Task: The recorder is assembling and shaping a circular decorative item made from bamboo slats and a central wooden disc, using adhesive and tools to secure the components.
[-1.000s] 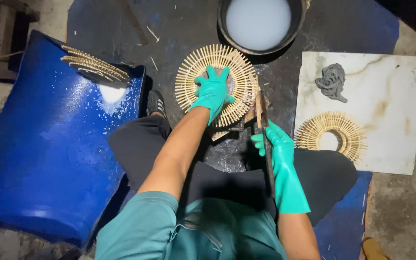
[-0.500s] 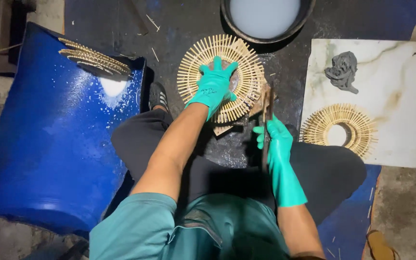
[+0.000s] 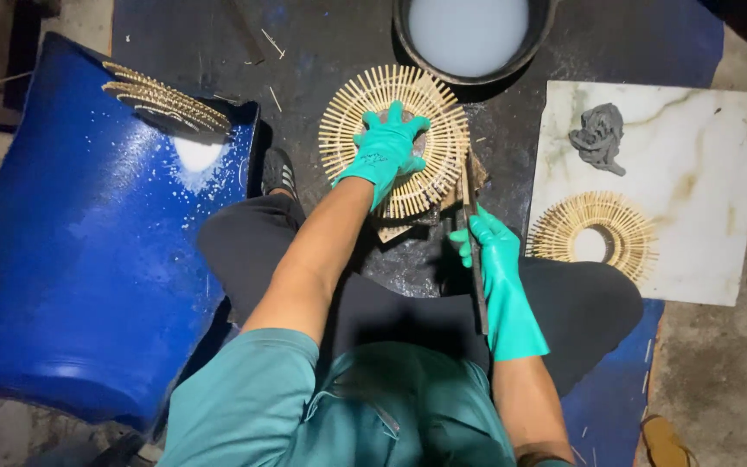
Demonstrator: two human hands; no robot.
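head view: left hand (image 3: 388, 149) splayed on stick disc (image 3: 395, 138).

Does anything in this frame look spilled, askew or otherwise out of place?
Two small things. White powder or splashes speckle the tipped blue barrel near its mouth, below the stick rings resting there. Loose sticks lie scattered on the dark mat. A grey lump sits on the marble slab.

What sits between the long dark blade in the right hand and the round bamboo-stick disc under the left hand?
Nothing visible blocks it. The right hand holds the long dark blade right at the edge of the round bamboo-stick disc, which the left hand presses flat. Small wooden scraps lie just beneath that edge.
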